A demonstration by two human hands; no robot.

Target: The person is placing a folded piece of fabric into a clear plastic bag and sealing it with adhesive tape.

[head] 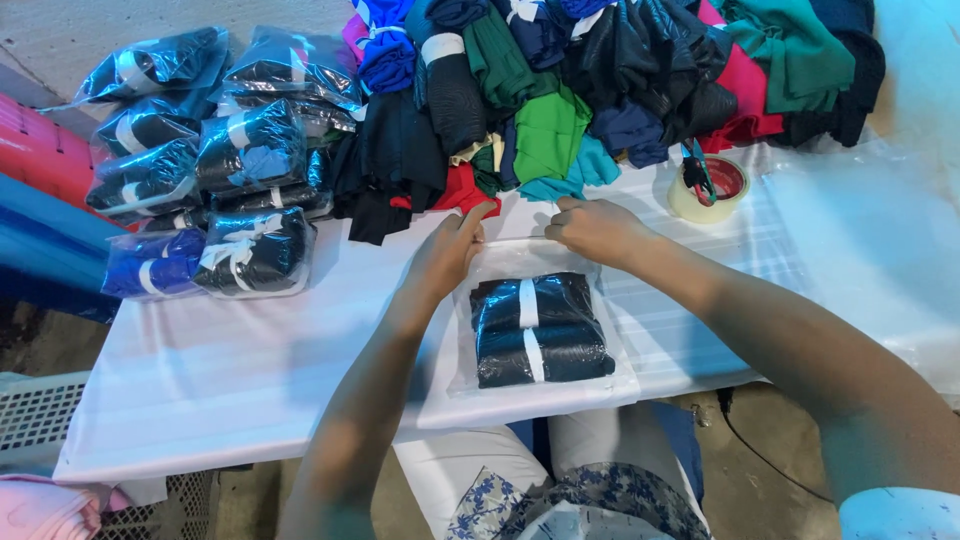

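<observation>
On the tabletop (250, 370), before you: a clear plastic bag (535, 335) lying flat near the front edge.
Bag contents: a dark folded garment (540, 330) with two white bands across it.
Your left hand (447, 250): fingers pinched shut on the bag's top edge.
Your right hand (597, 228): fingers closed on the same edge, just beside the left.
Bag position: its body lies below both hands, toward you.
Left pile: sealed bagged garments (220, 170), each dark with a white band.
Far pile: loose coloured clothes (600, 80).
Tape roll (708, 188): near your right hand.

Both hands (520, 245) on bagged garment (538, 328)
</observation>
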